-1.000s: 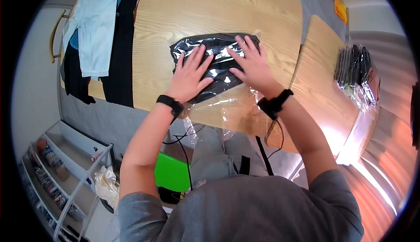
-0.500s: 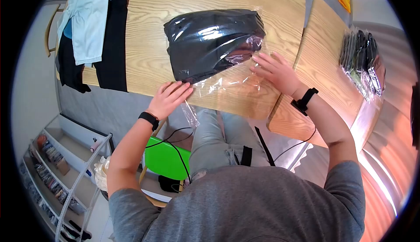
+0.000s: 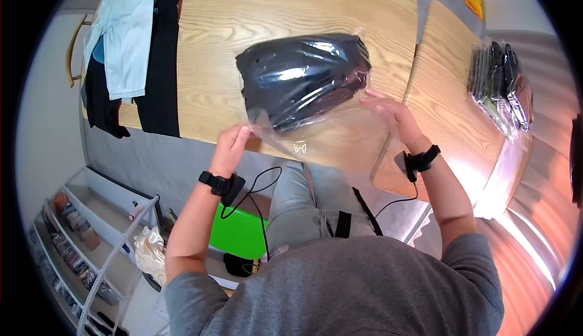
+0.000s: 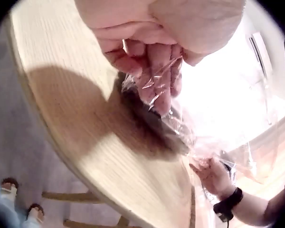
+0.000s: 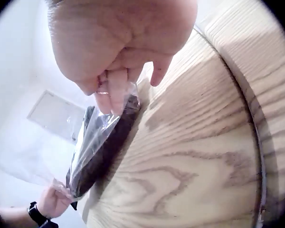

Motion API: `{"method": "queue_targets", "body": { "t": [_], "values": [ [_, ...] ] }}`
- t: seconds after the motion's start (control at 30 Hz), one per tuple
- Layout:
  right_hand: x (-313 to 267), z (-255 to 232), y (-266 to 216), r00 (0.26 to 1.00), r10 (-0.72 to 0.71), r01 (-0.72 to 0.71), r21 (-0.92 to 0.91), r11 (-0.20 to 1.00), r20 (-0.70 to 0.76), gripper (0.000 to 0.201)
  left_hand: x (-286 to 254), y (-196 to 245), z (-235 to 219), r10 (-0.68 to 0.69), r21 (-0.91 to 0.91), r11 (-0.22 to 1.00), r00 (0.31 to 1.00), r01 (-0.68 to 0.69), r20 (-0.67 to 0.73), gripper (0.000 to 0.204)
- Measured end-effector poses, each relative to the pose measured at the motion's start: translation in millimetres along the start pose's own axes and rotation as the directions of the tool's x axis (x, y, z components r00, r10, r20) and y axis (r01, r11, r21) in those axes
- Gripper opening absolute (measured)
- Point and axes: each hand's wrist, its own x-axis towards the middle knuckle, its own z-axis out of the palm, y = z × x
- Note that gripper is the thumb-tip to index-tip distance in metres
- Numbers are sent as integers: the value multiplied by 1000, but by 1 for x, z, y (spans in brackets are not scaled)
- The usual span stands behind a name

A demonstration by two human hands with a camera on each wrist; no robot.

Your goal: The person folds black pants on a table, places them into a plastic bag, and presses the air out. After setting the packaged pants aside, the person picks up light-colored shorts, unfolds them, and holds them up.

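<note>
A folded black garment (image 3: 291,78) lies on the wooden table inside a clear plastic bag (image 3: 300,144), whose loose end extends toward the person's body. At the near left corner, my left hand (image 3: 231,146) pinches the plastic. My right hand (image 3: 398,120) grips the film by the bag's right side, level with the garment's near edge. Seen from the left wrist, the film (image 4: 164,78) crosses the left fingers and stretches toward the other hand. The right wrist view shows the fingers bent at the film, with the dark garment (image 5: 109,147) beyond.
Light blue trousers (image 3: 127,44) and black trousers (image 3: 161,87) lie at the table's left. On a second table (image 3: 443,99) at right stand several bagged garments (image 3: 501,87). A green chair seat (image 3: 240,229) and a cable are near the legs. Shelving (image 3: 100,245) stands lower left.
Both hands were flat on top of the bagged garment, then slid back to its near corners. Now they hold the plastic there, and the loose end is raised and spread.
</note>
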Motion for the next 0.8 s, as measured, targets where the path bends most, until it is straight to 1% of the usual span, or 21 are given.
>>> {"method": "queue_targets", "body": {
  "t": [0.03,0.07,0.1,0.13,0.17,0.2,0.27,0.3,0.33,0.37,0.4,0.43,0.47,0.5,0.53,0.57,0.63,0.67,0.73,0.77,0.8],
  "values": [
    [-3,0,-2,997,82,-80,69,994,-17,25,1,2,4,-94,-31,995,995,93,-14,22],
    [-5,2,-3,997,79,-78,69,995,-22,25,3,5,6,-187,-62,981,982,185,-25,27],
    [-6,3,-4,991,108,-101,86,991,-78,21,6,7,8,-180,-60,982,983,179,-24,27],
    [-7,4,-4,982,138,-125,105,987,-132,18,8,8,10,-211,-177,964,976,199,-47,31],
    [-8,5,0,981,139,-125,103,987,-137,18,10,8,12,-243,-292,932,968,215,-64,35],
    [-10,8,4,979,114,-95,115,989,-171,17,12,5,14,-241,-292,932,969,214,-60,35],
    [-11,13,3,973,96,-70,127,989,-209,20,14,0,17,-324,-523,822,941,226,-102,38],
    [-9,19,-3,927,246,-200,182,963,-284,23,15,1,17,-323,-520,823,941,229,-96,38],
    [-6,24,-7,854,388,-316,247,916,-347,29,16,4,15,-334,-501,832,936,238,-109,37],
    [-4,30,-6,852,389,-315,251,915,-350,29,17,7,13,-344,-480,842,931,247,-124,37],
    [-2,38,-1,798,434,-312,330,891,-418,32,19,7,13,-342,-475,844,932,248,-122,37],
    [0,45,1,731,483,-298,411,862,-482,35,22,6,12,-368,-452,842,926,295,-81,36],
    [3,48,0,728,484,-297,413,861,-485,35,25,7,14,-396,-434,835,917,339,-44,36],
    [5,52,-2,647,555,-326,468,821,-523,35,27,12,15,-435,-393,835,900,386,-40,35],
    [8,55,-4,560,619,-348,522,779,-550,35,29,11,17,-432,-392,836,901,384,-39,35],
    [11,55,-10,559,619,-348,521,779,-552,35,31,8,19,-458,-446,801,889,399,-27,35],
    [16,53,-24,475,642,-397,505,767,-602,36,34,2,21,-481,-498,763,876,413,-11,36],
    [12,54,-18,472,642,-398,504,767,-604,36,35,0,22,-488,-503,757,873,417,-11,35],
    [4,59,0,405,618,-418,464,781,-674,22,36,-4,23,-491,-508,753,871,418,-12,35],
    [6,62,-7,405,616,-416,464,782,-675,22,34,-7,24,-495,-536,735,869,415,-6,35],
    [10,68,-20,357,303,-322,188,928,-883,13,33,-10,25,-498,-564,717,867,411,-1,35]
  ]
}}
